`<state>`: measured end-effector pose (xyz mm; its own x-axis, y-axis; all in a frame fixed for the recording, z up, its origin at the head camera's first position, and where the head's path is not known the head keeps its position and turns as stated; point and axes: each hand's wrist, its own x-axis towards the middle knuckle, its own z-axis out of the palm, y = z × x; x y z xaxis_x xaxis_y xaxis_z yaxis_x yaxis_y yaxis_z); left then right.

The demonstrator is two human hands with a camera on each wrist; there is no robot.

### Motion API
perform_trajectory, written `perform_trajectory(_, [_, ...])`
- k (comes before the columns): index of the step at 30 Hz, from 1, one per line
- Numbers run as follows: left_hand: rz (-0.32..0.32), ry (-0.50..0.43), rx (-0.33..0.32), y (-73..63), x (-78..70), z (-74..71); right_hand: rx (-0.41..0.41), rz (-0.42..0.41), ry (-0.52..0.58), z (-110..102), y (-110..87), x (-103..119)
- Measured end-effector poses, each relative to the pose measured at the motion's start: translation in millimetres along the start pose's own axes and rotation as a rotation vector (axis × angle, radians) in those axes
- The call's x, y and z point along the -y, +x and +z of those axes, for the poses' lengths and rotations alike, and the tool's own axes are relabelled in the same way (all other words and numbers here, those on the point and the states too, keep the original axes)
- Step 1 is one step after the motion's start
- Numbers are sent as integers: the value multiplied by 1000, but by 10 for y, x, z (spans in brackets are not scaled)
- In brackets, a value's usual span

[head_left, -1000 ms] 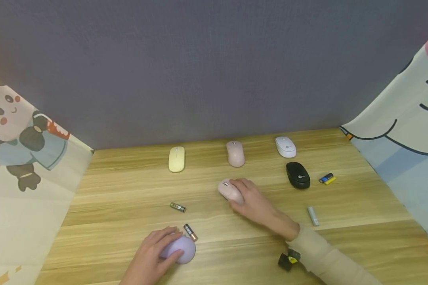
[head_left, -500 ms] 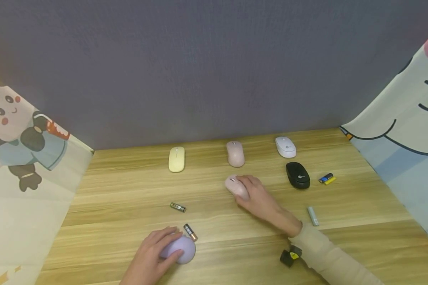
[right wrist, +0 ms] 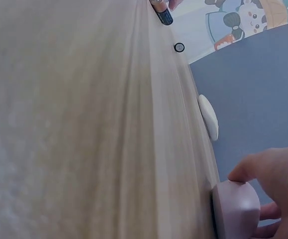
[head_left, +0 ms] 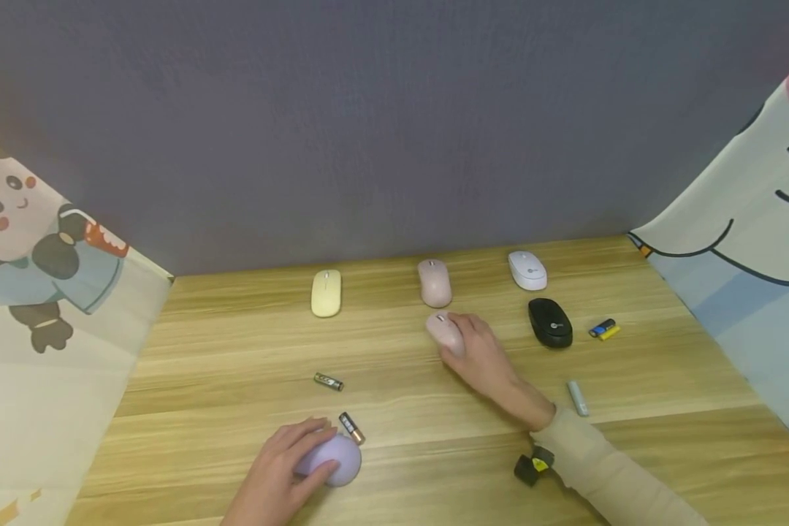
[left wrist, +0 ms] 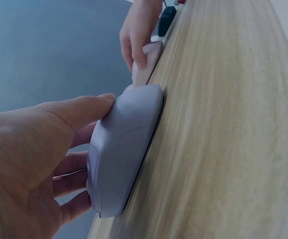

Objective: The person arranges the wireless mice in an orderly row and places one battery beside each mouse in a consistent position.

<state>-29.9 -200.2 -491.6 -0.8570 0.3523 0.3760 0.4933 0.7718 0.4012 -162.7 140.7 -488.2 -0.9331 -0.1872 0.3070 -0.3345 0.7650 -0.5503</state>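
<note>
My left hand (head_left: 283, 464) holds a purple computer mouse (head_left: 342, 460) near the front of the table, thumb on one side and fingers on the other. In the left wrist view the purple mouse (left wrist: 124, 144) lies on the wood. With my right hand (head_left: 480, 358) I grip a light pink mouse (head_left: 445, 332) by its sides; it sits just in front of a second pink mouse (head_left: 435, 283). The right wrist view shows my thumb on the held pink mouse (right wrist: 237, 209), while some of my other fingers are hidden behind it.
A yellow mouse (head_left: 326, 294), a white mouse (head_left: 527, 270) and a black mouse (head_left: 550, 323) stand towards the back. Loose batteries lie about: a dark one (head_left: 329, 381), another (head_left: 351, 428) by the purple mouse, a grey one (head_left: 577, 398), and a blue-yellow pair (head_left: 605, 329).
My right hand has slid the light pink mouse away from me and to the right, closer to the other pink mouse. The left hand and purple mouse have stayed in place.
</note>
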Motion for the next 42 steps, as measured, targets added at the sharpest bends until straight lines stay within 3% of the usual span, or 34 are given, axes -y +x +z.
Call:
perform_trajectory(15, [10,4,-9,6,-4,2,-44,35,-4,10,23,-38])
perform_trajectory(30, [22,7,-18,-2,5,18,24,38,-52,-45,20,-4])
perform_trajectory(42, [18,3,-20,-3,4,17,31,54,-23,-45,26,40])
